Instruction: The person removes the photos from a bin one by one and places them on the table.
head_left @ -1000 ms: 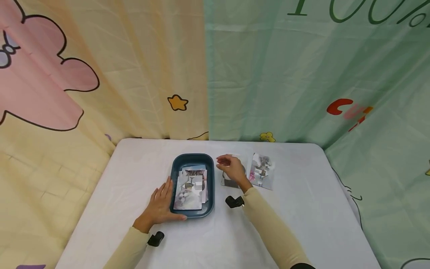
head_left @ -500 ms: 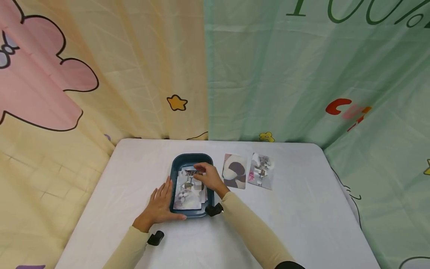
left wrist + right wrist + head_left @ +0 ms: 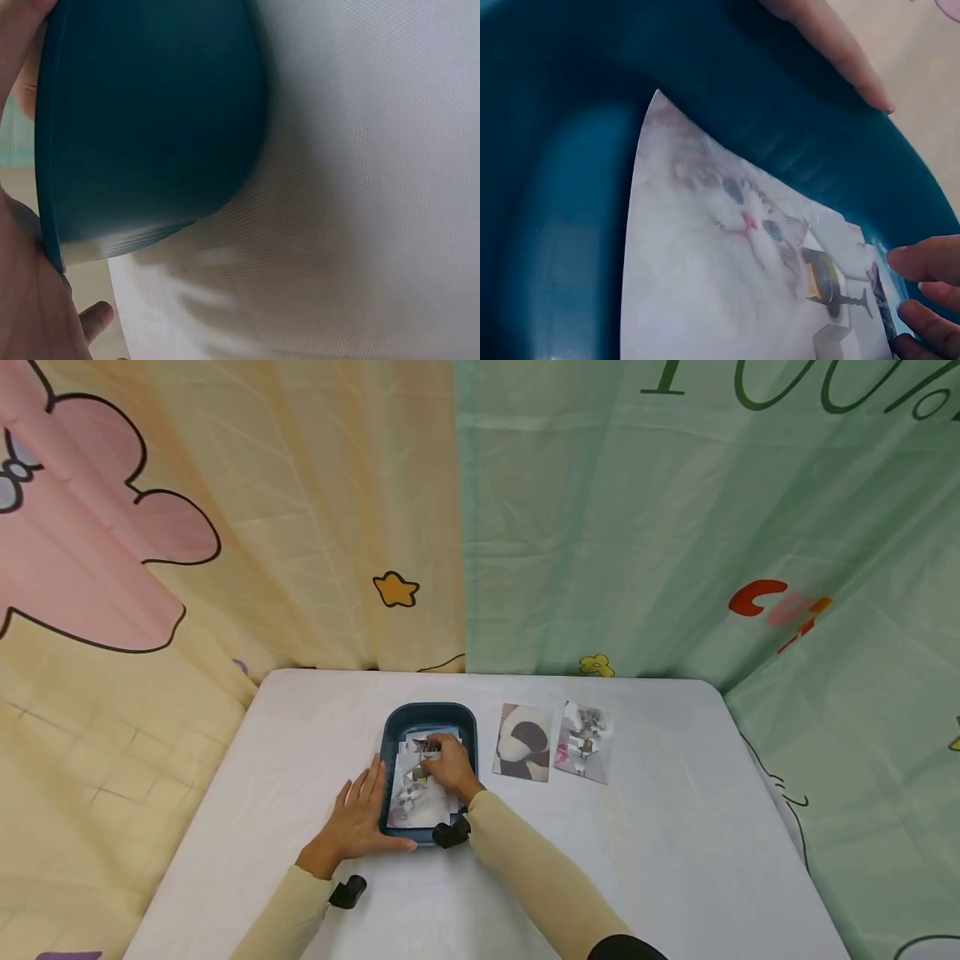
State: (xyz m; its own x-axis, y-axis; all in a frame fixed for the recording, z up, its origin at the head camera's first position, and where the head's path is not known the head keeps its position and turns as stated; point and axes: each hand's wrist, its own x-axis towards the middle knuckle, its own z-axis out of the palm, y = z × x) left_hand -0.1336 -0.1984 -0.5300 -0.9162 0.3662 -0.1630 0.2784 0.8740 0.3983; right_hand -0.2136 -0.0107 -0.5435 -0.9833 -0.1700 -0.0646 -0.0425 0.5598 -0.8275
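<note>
1. Head view: the blue tray is touched by the left hand. Its fingers are laid straight along the tray's side, and the thumb is stretched by the front. It seems to be braced so that it does not slide.
2. Head view: the right hand is put down inside the tray. Under it lies the top picture card, on a small pile. The fingers are bent, but whether a card is pinched cannot be told.
3. Head view: two loose cards are laid to the right of the right hand, on the white table. A thin gap is left between them, perhaps so that both can be seen.
4. Left wrist view: the tray's rim is met by the left palm. It is pressed, not gripped.
5. Right wrist view: a cat is shown on the top picture card. Right fingertips are seen by its far end, so that end is likely being worked on.
</note>
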